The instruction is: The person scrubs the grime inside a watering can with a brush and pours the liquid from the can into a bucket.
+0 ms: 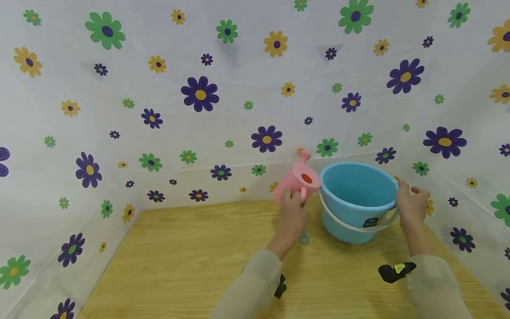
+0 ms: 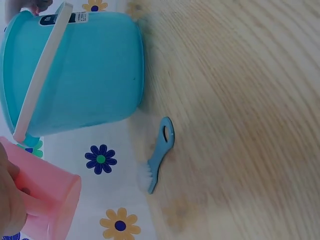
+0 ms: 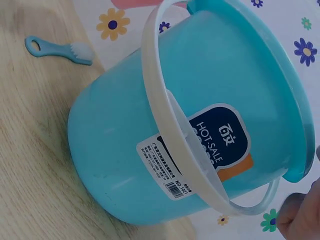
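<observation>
In the head view my left hand (image 1: 292, 212) grips a pink watering can (image 1: 292, 184) by its handle, lifted above the table beside the bucket. The can's spout points up and away, and its red-lined opening shows. My right hand (image 1: 412, 206) holds the light blue bucket (image 1: 358, 212) at its right rim, where the white bail handle joins. Its base appears to rest on the table, and the bail (image 3: 165, 115) hangs down across the labelled front. Low in the left wrist view, the pink can (image 2: 47, 195) shows its base, with part of my left hand (image 2: 10, 205) at the edge.
A small blue scrubbing brush (image 2: 160, 155) with white bristles lies on the wooden table (image 1: 191, 257), left of the bucket; in the head view my left forearm partly covers it. A flower-printed white sheet (image 1: 239, 119) rises behind the table and along both sides.
</observation>
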A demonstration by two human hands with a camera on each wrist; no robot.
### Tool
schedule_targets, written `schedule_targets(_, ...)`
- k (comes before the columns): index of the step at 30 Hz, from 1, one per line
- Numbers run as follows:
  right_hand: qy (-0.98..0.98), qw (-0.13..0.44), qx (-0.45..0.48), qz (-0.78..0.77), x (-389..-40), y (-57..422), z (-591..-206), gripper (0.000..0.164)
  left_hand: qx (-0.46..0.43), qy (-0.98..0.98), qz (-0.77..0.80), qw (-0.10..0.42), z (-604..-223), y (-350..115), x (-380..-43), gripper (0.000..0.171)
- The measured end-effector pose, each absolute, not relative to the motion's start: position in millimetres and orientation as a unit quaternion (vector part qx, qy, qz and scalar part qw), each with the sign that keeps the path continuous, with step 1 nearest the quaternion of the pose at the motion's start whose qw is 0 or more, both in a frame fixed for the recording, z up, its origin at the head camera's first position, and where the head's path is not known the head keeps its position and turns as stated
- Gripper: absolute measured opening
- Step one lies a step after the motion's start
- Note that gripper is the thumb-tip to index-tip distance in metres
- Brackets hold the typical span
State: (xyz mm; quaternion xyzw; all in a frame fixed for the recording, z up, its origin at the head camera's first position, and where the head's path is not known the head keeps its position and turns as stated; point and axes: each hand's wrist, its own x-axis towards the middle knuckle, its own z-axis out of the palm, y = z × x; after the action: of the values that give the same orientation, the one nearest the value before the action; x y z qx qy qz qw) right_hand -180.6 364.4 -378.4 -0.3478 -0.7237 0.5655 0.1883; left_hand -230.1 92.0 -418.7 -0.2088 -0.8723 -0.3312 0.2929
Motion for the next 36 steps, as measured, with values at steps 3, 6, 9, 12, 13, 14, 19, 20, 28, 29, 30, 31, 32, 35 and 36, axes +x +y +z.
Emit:
schedule_targets(3, -0.736, 0.239, -0.368, 0.516, -176.8, 358.4, -376.1, 0.071, -0.209, -0.858, -0.355, 0.307, -421.4, 85.1, -228.8, 0.013)
schedule_targets(6, -0.759, 0.271, -0.360, 0.471, -171.6, 350.7, -375.1, 0.065, -0.209, -0.854, -0.332, 0.340, -421.5, 75.2, -227.6, 0.012)
schedule_targets(9, -0.782, 0.293, -0.330, 0.441, -165.8, 339.0, -376.0, 0.062, -0.198, -0.860, -0.265, 0.388, -419.7, 62.0, -227.1, 0.011)
schedule_targets(12, -0.799, 0.313, -0.303, 0.414, -160.5, 323.9, -377.8, 0.059, -0.183, -0.862, -0.215, 0.420, -417.4, 47.7, -226.7, 0.011)
schedule_targets(13, -0.803, 0.322, -0.294, 0.407, -159.0, 318.3, -378.7, 0.058, -0.179, -0.863, -0.211, 0.422, -417.1, 42.8, -226.8, 0.012)
schedule_targets(14, -0.806, 0.331, -0.284, 0.400, -157.7, 312.9, -379.7, 0.057, -0.175, -0.865, -0.213, 0.419, -417.1, 37.8, -226.9, 0.011)
schedule_targets(19, -0.809, 0.373, -0.252, 0.378, -153.4, 289.2, -384.9, 0.053, -0.159, -0.872, -0.262, 0.382, -421.4, 12.4, -227.2, 0.007)
schedule_targets(20, -0.809, 0.376, -0.249, 0.377, -152.6, 285.4, -385.7, 0.053, -0.154, -0.872, -0.275, 0.373, -422.7, 7.3, -227.2, 0.005)
schedule_targets(28, -0.824, 0.365, -0.227, 0.370, -147.3, 262.6, -388.9, 0.052, -0.105, -0.875, -0.351, 0.316, -431.8, -28.7, -230.7, 0.012)
schedule_targets(29, -0.825, 0.364, -0.224, 0.369, -147.0, 260.0, -389.4, 0.052, -0.098, -0.875, -0.363, 0.304, -432.9, -32.5, -231.0, 0.015)
schedule_targets(30, -0.826, 0.366, -0.220, 0.368, -146.7, 257.6, -390.0, 0.051, -0.092, -0.873, -0.381, 0.292, -433.8, -35.9, -231.1, 0.019)
schedule_targets(31, -0.827, 0.367, -0.217, 0.366, -146.2, 255.1, -390.6, 0.050, -0.083, -0.868, -0.401, 0.280, -434.7, -38.9, -231.2, 0.024)
schedule_targets(32, -0.829, 0.368, -0.212, 0.364, -146.0, 252.6, -391.4, 0.050, -0.078, -0.865, -0.412, 0.274, -435.3, -42.1, -231.0, 0.028)
schedule_targets(35, -0.831, 0.374, -0.200, 0.360, -145.3, 245.3, -393.6, 0.048, -0.074, -0.860, -0.424, 0.275, -437.4, -50.4, -230.8, 0.027)
schedule_targets(36, -0.831, 0.377, -0.194, 0.359, -145.3, 243.0, -394.4, 0.048, -0.074, -0.858, -0.426, 0.278, -438.0, -52.7, -230.5, 0.025)
